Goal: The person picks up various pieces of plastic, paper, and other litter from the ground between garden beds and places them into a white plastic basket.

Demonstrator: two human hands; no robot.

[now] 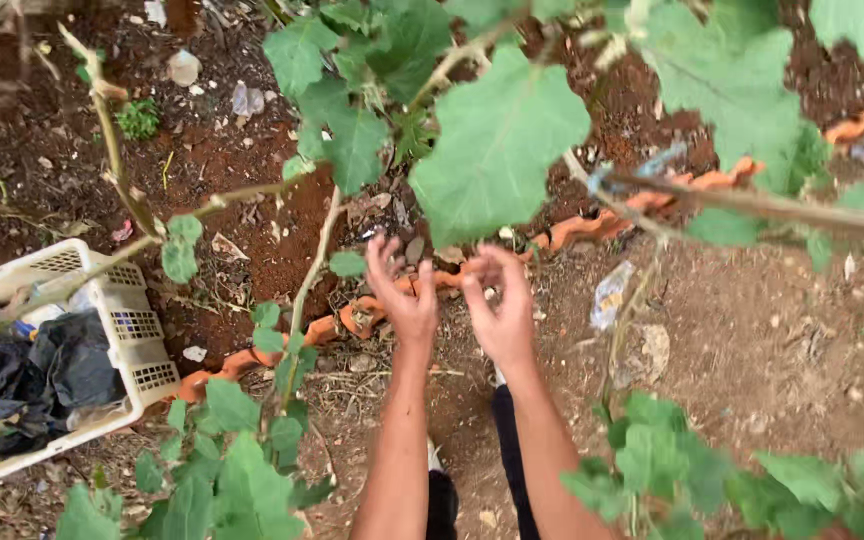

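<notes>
— Reaching up under the big pale-green lobed leaf (497, 140), are both hands working?

— Yes. The left hand (407, 295) is rising with fingers spread wide and holding nothing; the right hand (500, 305) is curling narrow, fingertips pinching near something small that I cannot make out. The leaf is hanging just above both, near the top middle of the view.

— How much room is showing around them?

— Bare reddish-brown soil (752, 340) is lying open to the right. A row of broken orange clay edging pieces (352, 318) is running diagonally behind the hands, marking the bed's border. Thin woody stems (307, 280) are crossing on the left, and leafy plants are crowding the bottom edge on both sides.

— Any packaging?

— A white slotted plastic basket (137, 330) is sitting at the left edge, holding a crumpled black plastic bag (62, 365). A clear crinkled plastic wrapper (609, 295) is lying on the soil right of the hands.
</notes>
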